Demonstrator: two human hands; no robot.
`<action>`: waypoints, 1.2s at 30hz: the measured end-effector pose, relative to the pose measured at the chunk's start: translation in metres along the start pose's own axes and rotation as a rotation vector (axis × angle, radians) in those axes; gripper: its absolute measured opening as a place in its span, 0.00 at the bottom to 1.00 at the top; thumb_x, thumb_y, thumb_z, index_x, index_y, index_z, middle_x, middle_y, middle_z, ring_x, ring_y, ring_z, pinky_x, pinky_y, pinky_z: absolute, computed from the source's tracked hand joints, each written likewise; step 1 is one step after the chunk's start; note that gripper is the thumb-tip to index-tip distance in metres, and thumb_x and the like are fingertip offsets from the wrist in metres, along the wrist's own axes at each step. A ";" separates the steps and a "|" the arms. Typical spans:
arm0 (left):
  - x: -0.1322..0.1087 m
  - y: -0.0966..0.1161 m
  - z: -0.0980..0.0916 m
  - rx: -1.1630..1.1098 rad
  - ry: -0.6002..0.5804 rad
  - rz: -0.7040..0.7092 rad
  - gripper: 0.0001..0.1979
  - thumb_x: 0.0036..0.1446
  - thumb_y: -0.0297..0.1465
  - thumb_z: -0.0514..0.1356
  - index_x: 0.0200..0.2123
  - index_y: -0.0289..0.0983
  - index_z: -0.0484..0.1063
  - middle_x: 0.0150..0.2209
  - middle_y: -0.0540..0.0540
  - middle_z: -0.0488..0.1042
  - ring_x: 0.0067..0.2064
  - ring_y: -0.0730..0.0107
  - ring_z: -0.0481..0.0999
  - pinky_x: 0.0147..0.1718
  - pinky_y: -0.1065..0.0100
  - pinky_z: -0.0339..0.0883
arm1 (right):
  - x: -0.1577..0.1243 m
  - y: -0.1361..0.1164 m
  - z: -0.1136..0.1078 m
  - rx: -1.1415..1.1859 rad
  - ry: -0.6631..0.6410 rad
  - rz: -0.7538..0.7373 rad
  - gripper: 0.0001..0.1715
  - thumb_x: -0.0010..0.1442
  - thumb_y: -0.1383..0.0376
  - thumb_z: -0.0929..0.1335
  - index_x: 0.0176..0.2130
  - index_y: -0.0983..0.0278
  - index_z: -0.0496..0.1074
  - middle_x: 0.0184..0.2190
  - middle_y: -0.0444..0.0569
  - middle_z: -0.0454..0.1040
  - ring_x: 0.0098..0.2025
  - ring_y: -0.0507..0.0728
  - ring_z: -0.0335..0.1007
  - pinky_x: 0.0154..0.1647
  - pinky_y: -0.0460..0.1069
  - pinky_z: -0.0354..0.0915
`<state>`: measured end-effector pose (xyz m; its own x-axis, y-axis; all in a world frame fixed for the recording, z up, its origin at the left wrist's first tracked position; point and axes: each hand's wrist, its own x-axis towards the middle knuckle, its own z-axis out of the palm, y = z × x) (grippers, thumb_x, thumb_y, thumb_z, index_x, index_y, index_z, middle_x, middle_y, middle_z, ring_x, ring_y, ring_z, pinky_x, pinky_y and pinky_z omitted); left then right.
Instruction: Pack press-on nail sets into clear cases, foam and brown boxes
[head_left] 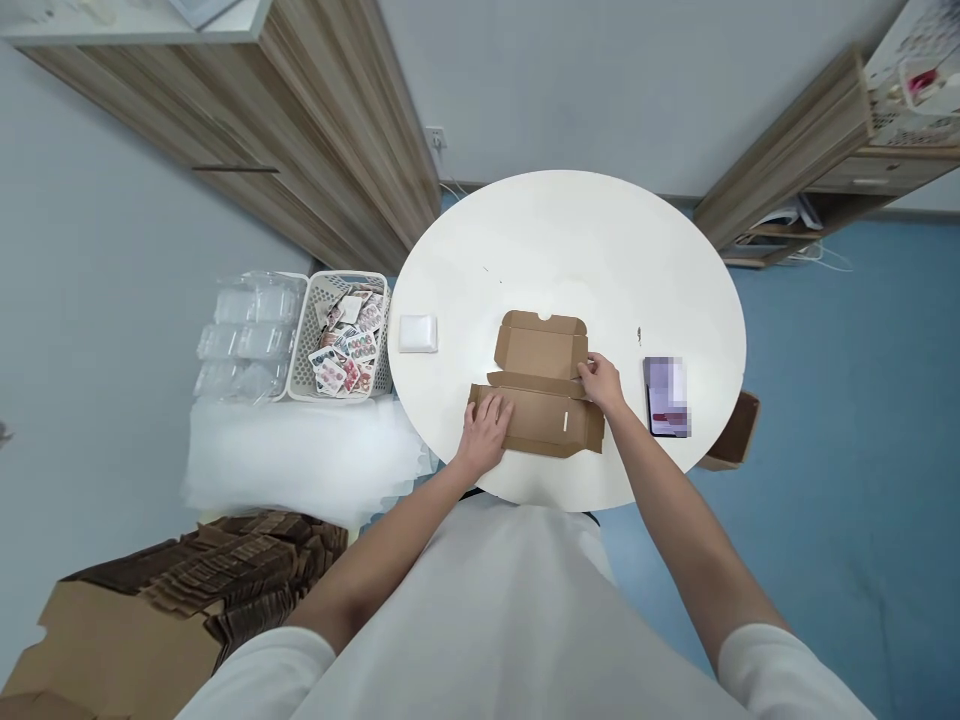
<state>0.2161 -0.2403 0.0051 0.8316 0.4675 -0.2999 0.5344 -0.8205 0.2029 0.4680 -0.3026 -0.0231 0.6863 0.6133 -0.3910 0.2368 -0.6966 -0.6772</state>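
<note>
White and round, the tabletop (570,240) carries everything in hand. Near its front edge lies a flat, unfolded cardboard box (540,385), brown, its long axis running left to right across the person's front; its lid panel with the notched edge points away from the person, toward the far side. To the left, off the tabletop, a white basket (315,345) holds small colourful cards, with clear plastic trays (244,330) just beside it. A stack of flat cardboard (247,575) lies lower left. A phone (666,397) lies at the tabletop's right, near the box. The left hand (486,425) presses flat on the box's left end, fingers spread. The right hand (601,383) pinches the box's right edge at the fold. A small white pad (418,333) sits left of the box, apart.
</note>
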 end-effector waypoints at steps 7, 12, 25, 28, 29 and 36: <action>0.021 0.002 -0.011 0.079 -0.005 0.007 0.48 0.39 0.30 0.61 0.61 0.32 0.38 0.62 0.36 0.38 0.62 0.50 0.30 0.56 0.48 0.30 | -0.020 -0.006 -0.005 -0.044 -0.042 -0.061 0.17 0.52 0.61 0.59 0.39 0.62 0.69 0.18 0.41 0.66 0.24 0.52 0.61 0.28 0.47 0.57; 0.026 0.003 -0.010 0.096 -0.002 0.026 0.49 0.38 0.28 0.61 0.61 0.34 0.36 0.62 0.37 0.41 0.62 0.50 0.29 0.55 0.46 0.28 | -0.032 -0.005 -0.009 -0.110 -0.117 -0.102 0.18 0.54 0.60 0.57 0.38 0.61 0.69 0.20 0.43 0.67 0.25 0.53 0.62 0.29 0.48 0.58; 0.004 -0.004 -0.009 0.025 0.058 0.097 0.44 0.39 0.28 0.60 0.60 0.38 0.44 0.60 0.38 0.50 0.62 0.49 0.36 0.56 0.47 0.31 | -0.117 -0.001 0.032 -0.809 -0.158 -0.648 0.61 0.42 0.48 0.68 0.61 0.67 0.34 0.62 0.58 0.41 0.63 0.65 0.29 0.58 0.62 0.29; -0.011 -0.012 -0.003 0.008 0.108 0.068 0.47 0.37 0.30 0.62 0.60 0.38 0.42 0.62 0.38 0.44 0.62 0.49 0.32 0.56 0.47 0.31 | -0.122 0.005 0.047 -0.851 -0.124 -0.590 0.59 0.43 0.52 0.68 0.61 0.67 0.32 0.62 0.58 0.40 0.63 0.64 0.30 0.58 0.64 0.28; -0.018 -0.017 0.001 -0.012 0.130 0.020 0.48 0.37 0.31 0.63 0.60 0.38 0.40 0.62 0.38 0.41 0.62 0.49 0.32 0.55 0.47 0.33 | -0.123 0.006 0.050 -0.853 -0.113 -0.575 0.59 0.44 0.53 0.68 0.61 0.66 0.31 0.62 0.58 0.40 0.63 0.64 0.30 0.58 0.65 0.28; -0.056 -0.061 0.039 -0.405 0.246 -0.348 0.41 0.45 0.33 0.58 0.59 0.32 0.42 0.56 0.34 0.56 0.56 0.52 0.56 0.49 0.54 0.55 | -0.130 0.007 0.061 -0.822 -0.101 -0.535 0.56 0.44 0.57 0.67 0.61 0.63 0.31 0.62 0.55 0.39 0.63 0.62 0.29 0.57 0.65 0.29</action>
<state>0.1308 -0.2291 -0.0269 0.5813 0.7895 -0.1972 0.7574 -0.4363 0.4858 0.3388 -0.3648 -0.0148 0.2963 0.9254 -0.2365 0.9297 -0.3362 -0.1507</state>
